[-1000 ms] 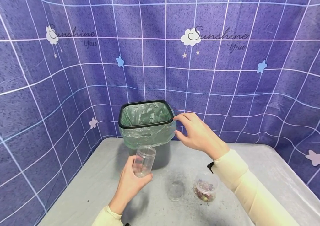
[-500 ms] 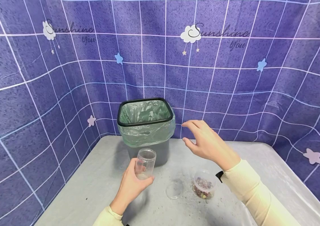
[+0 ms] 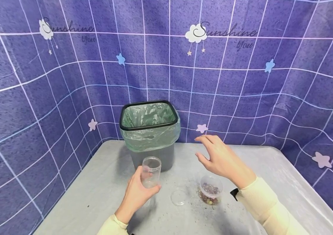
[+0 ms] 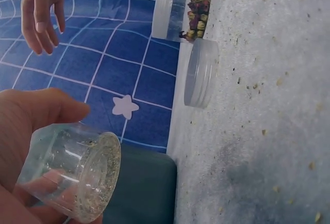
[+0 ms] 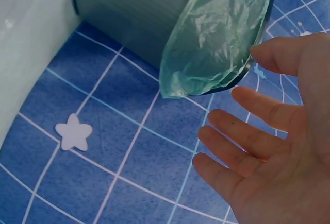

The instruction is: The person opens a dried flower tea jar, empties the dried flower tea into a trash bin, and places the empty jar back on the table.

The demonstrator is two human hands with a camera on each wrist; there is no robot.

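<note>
Rightward and nearer, I'm watching the right hand [image 3: 222,160] drifting from the bin [image 3: 167,157], fingers [image 5: 242,130] spread; the left hand [image 3: 137,191] is gripping the clear jar [image 3: 151,169] on the bin's near side. Careless tilting could be scattering its clinging crumbs [image 4: 105,167] onto the table [image 3: 79,195].

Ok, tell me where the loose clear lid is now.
In the head view, the lid lies on the grey table at lower centre, between the jar in the left hand and, to its right, the container of dried buds.
</note>
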